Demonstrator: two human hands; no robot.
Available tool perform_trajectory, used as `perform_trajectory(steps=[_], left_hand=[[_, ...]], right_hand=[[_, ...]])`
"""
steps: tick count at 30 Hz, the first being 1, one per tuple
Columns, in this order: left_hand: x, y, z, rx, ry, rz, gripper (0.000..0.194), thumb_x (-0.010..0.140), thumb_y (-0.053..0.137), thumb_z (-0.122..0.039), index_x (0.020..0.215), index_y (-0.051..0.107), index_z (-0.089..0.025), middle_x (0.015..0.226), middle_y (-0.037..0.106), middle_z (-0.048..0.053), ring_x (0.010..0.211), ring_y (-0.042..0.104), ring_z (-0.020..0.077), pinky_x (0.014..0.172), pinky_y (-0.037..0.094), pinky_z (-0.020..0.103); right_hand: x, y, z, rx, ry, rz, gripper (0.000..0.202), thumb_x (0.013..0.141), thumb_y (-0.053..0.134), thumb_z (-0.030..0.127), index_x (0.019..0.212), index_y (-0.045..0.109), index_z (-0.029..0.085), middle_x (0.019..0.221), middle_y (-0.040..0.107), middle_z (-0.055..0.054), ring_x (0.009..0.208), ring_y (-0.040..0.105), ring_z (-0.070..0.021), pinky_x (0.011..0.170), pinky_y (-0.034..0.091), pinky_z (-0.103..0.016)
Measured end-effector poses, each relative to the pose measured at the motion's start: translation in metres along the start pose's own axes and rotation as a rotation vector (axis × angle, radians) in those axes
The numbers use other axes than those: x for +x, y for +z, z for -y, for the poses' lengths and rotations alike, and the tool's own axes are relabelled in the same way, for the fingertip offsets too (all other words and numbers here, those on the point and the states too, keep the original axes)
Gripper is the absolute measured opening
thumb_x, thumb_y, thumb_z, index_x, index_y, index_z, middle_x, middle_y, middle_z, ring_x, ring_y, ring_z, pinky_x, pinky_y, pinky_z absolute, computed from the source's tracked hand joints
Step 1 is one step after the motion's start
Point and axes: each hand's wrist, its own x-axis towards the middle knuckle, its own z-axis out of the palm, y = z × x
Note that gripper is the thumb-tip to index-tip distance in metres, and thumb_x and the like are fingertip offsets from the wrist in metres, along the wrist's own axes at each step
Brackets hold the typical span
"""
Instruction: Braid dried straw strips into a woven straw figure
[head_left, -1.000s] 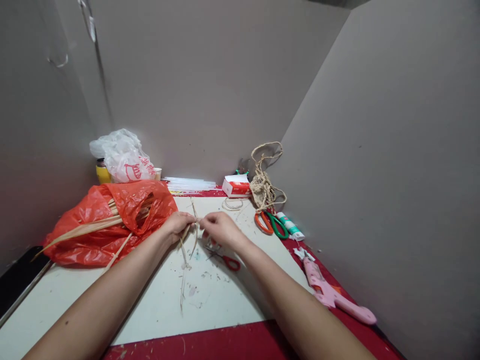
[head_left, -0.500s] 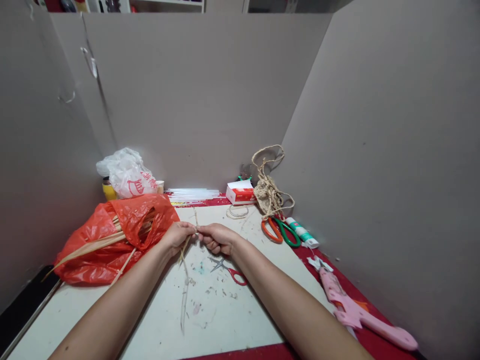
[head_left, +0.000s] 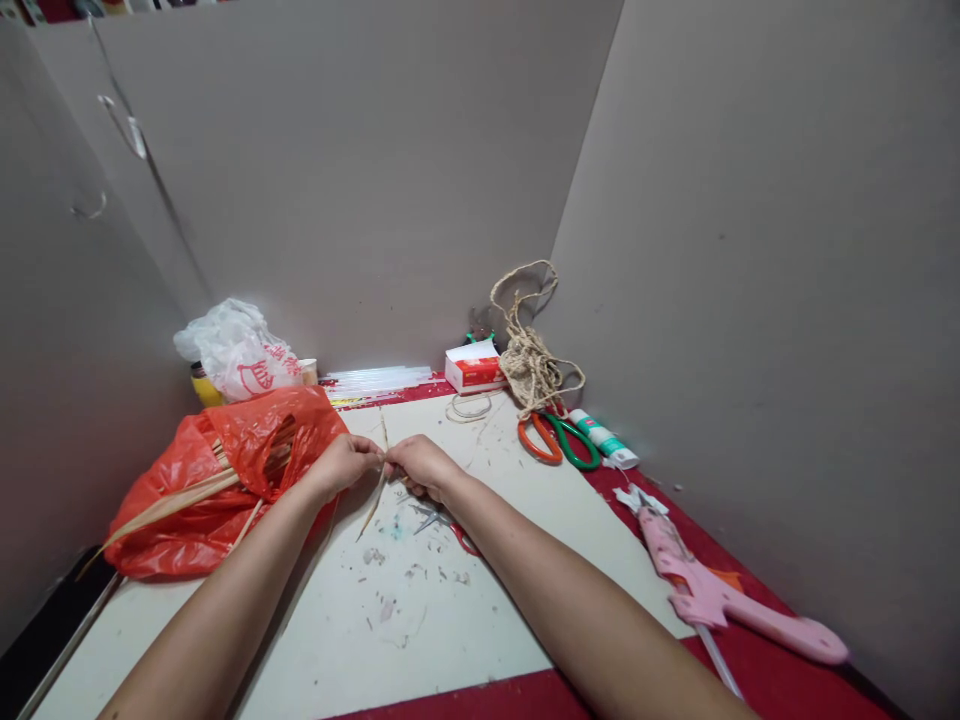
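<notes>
My left hand [head_left: 351, 464] and my right hand [head_left: 418, 466] meet over the white board [head_left: 480, 620], fingertips pinched together. Between them is a thin straw-coloured strip of dried fibre [head_left: 370, 515], one end pointing up past the fingers and the other slanting down toward the board. The exact spot where the fingers grip it is hidden. Under my right wrist lie small scissors [head_left: 433, 518] with red handles, partly covered by the forearm. Left of my left hand sits a red plastic bag [head_left: 169, 510] with long dried strips [head_left: 180, 505] sticking out.
Behind are clear glue sticks [head_left: 382, 380], a red-and-white box [head_left: 474, 368] and a bundle of twine [head_left: 534, 365]. Orange-and-green-handled scissors [head_left: 574, 442], a white-green tube [head_left: 604, 438] and a pink glue gun [head_left: 705, 600] line the right side. Grey partitions [head_left: 360, 180] enclose the table.
The view has turned slightly right. A long thin strand that hung below my hands over the board has gone from there; both hands still pinch the strip.
</notes>
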Motion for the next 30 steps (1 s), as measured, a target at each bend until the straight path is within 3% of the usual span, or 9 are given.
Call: perform_trajectory(steps=[3,5,12,17,22,26,30], left_hand=[[-0.002,0.001,-0.006,0.005,-0.014,0.061,0.016,0.068,0.055,-0.026,0.063,0.060,-0.012,0.039,0.039,-0.007,0.033,0.029,0.0041,0.036,0.023,0.019],[-0.006,0.004,-0.011,-0.006,-0.030,0.071,0.014,0.070,0.053,-0.022,0.063,0.059,-0.012,0.039,0.042,-0.006,0.033,0.034,0.0056,0.036,0.027,0.019],[-0.014,0.027,-0.015,0.134,-0.010,-0.100,0.008,0.072,0.051,-0.011,0.064,0.052,-0.014,0.036,0.046,-0.005,0.031,0.042,0.0095,0.037,0.030,0.020],[-0.018,0.036,-0.010,0.073,0.029,-0.150,0.004,0.070,0.055,-0.013,0.072,0.052,-0.014,0.043,0.053,-0.003,0.037,0.049,0.0102,0.040,0.035,0.019],[-0.029,0.014,-0.012,0.119,0.016,-0.063,0.019,0.070,0.059,-0.032,0.068,0.057,-0.013,0.047,0.056,-0.001,0.042,0.051,0.0106,0.042,0.037,0.019],[-0.034,-0.008,-0.007,0.148,0.098,-0.200,0.026,0.073,0.054,-0.037,0.059,0.053,-0.015,0.045,0.052,-0.002,0.039,0.047,0.0092,0.042,0.035,0.020],[-0.054,-0.034,-0.010,0.137,0.143,-0.306,0.026,0.072,0.055,-0.038,0.059,0.050,-0.016,0.044,0.048,-0.004,0.038,0.045,0.0085,0.041,0.033,0.019]], right_hand=[[-0.002,0.002,0.001,-0.019,-0.013,-0.043,0.015,0.071,0.054,0.019,0.057,0.054,0.015,0.031,0.033,0.007,0.025,0.022,-0.0041,0.029,0.010,-0.019],[-0.005,0.002,0.004,-0.016,-0.008,-0.049,0.014,0.070,0.052,0.018,0.056,0.053,0.015,0.031,0.032,0.007,0.024,0.022,-0.0042,0.029,0.010,-0.019],[-0.012,0.004,0.008,0.058,0.013,-0.013,0.018,0.066,0.051,0.013,0.052,0.040,0.018,0.033,0.030,0.009,0.026,0.020,-0.0031,0.029,0.011,-0.018],[-0.016,0.004,0.008,0.104,0.023,0.001,0.021,0.066,0.050,0.009,0.051,0.038,0.017,0.032,0.032,0.008,0.027,0.021,-0.0029,0.028,0.011,-0.017],[-0.020,-0.002,0.013,0.155,0.085,0.117,0.019,0.070,0.047,0.008,0.053,0.042,0.015,0.034,0.028,0.009,0.028,0.017,-0.0013,0.029,0.011,-0.014],[-0.019,-0.009,0.013,0.190,0.129,0.189,0.013,0.075,0.046,0.009,0.063,0.049,0.012,0.037,0.026,0.010,0.030,0.014,-0.0011,0.030,0.010,-0.012],[-0.015,-0.015,0.013,0.233,0.156,0.211,0.016,0.079,0.043,0.011,0.063,0.044,0.014,0.039,0.023,0.011,0.032,0.011,-0.0010,0.030,0.010,-0.011]])
